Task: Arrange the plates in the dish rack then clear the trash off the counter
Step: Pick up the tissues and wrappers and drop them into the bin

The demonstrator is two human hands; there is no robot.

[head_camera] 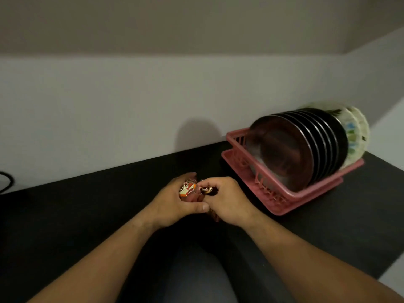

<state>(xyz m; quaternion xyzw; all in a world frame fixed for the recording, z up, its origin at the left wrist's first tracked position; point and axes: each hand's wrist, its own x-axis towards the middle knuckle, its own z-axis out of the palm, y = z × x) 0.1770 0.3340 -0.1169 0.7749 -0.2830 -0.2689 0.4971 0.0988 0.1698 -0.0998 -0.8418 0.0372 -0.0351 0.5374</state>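
Both hands meet over the middle of the dark matte counter, closed around crumpled snack wrappers. The left hand cups an orange-and-white printed wrapper, its fingers curled over the far side and its thumb lying flat across the near side, the nail facing the camera. The right hand is clenched beside it, knuckles up, pinching a darker brown wrapper with a gold glint between the fingertips. The two hands touch at the thumbs, and a strip of brownish wrapper hangs below them — whether it belongs to either piece above is hard to say in this dim light.

To the right and slightly further back stands a pink plastic dish rack on a matching pink drip tray, close to the pale wall. It is packed with a row of round dark metal plates standing on edge and leaning toward the right, the nearest one showing a reddish-brown sheen. Behind them, at the far end of the rack, sit pale plates with a green and blue floral print, also upright. The rack's image is a little blurred, so the slots are not clear.

A black cable loops at the left edge against the wall. The two bare forearms reach in from the bottom of the view — between them shows a stretch of grey fabric.
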